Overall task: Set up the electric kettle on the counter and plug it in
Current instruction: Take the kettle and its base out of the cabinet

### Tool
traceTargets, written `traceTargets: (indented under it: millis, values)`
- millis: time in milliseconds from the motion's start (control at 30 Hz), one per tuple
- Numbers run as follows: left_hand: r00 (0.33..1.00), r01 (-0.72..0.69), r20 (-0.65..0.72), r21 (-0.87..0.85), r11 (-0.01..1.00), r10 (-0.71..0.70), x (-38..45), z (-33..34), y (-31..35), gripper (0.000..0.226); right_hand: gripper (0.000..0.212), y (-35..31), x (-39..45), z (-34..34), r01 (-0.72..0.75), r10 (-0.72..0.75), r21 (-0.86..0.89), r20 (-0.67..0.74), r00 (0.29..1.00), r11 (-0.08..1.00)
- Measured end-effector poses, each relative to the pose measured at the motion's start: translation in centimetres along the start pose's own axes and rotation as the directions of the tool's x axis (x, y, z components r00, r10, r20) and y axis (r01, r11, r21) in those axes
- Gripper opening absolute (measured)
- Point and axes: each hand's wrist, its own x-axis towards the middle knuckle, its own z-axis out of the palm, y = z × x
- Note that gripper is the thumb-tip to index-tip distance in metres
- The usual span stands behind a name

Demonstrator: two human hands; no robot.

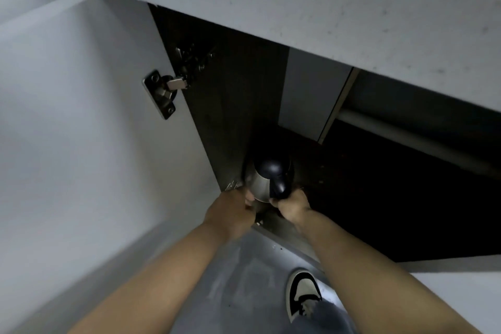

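The kettle [267,180] sits low inside a dark cupboard [379,198] under the bench [298,8]. It stands at the front left corner of the cupboard floor, close to the open door [95,116] and its hinge [162,93]. It is silver with a black lid and a black handle, and it stands upright.

Both hands reach down to it. The right hand [292,207] is on the black handle — its fingers look curled round the low end of it. The left hand [233,211] is at the left side of the kettle's silver body, near the bottom. Its fingers are partly hidden, so I cannot tell for sure if they curl round the body or just press on it.

The handle faces the person, a little to the right. So the right hand has the best hold, and the left hand is there to steady the pot. Both are about as near.

The kettle's long way runs up and down. The bench top is above it, and its edge hangs over the cupboard. So I think the kettle has to come out toward the person first, then go up — or it may bump the edge.

I see no cord or plug. A shoe [302,293] is on the floor [257,266] below.
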Motion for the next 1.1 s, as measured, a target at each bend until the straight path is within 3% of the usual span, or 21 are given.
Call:
traceTargets:
  millis: [267, 600, 900, 1100]
  values:
    - [1.000, 0.015, 0.007, -0.014, 1.000, -0.015, -0.8, 0.6, -0.3, 0.031, 0.040, 1.5, -1.4, 0.1, 0.061, -0.059, -0.239, 0.015, 0.998, 0.969]
    - [0.996, 0.081, 0.033, -0.001, 0.997, -0.081, -0.3, 2.6, -1.5, 0.029, 0.023, 2.0, -2.4, -2.3, 0.061, -0.061, 0.059, -0.004, 0.998, 0.996]
    - [0.971, 0.181, 0.169, -0.073, 0.981, -0.167, 1.9, 8.8, -1.7, 0.044, 0.016, 1.5, -2.9, -4.6, 0.126, -0.128, 0.076, 0.032, 0.991, 0.989]
    - [0.963, 0.222, 0.164, -0.049, 0.974, -0.211, 4.0, 10.9, -1.1, 0.062, 0.016, 1.2, -4.7, -6.3, 0.148, -0.157, 0.093, 0.103, 0.982, 0.985]
